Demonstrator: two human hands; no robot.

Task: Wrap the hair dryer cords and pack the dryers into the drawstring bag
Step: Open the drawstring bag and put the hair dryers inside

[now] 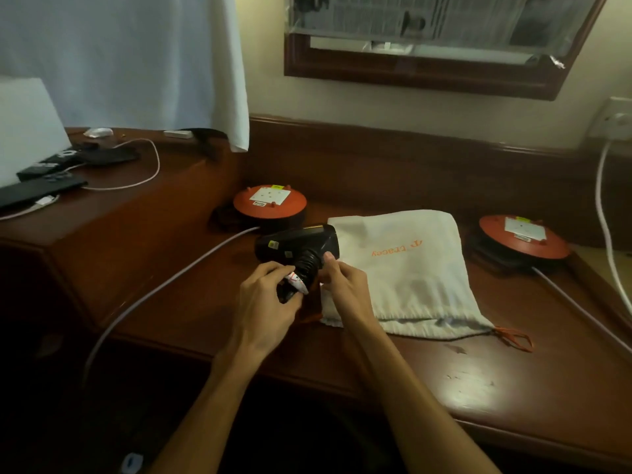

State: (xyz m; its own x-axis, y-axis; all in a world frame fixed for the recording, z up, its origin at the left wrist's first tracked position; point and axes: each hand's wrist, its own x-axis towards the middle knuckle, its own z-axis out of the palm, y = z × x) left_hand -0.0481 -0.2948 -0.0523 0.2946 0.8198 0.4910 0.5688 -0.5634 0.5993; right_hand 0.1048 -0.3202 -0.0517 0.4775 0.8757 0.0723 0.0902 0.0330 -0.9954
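Head view, mid-frame: the left hand (270, 295) grips the black hair dryer (297, 246) by its handle end while the right hand (337, 277) pinches the cord (307, 263) coiled round the handle. Wrapping looks nearly done, though the plug end is hard to make out; the drawstring bag (410, 268) lies flat on the bench (461, 381) just right of it, nothing packed yet

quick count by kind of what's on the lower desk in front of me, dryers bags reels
hair dryer: 1, black, cord wound round its handle, held by the left hand and right hand
drawstring bag: 1, white, lying flat
orange cable reels: 2, left reel and right reel
total: 4
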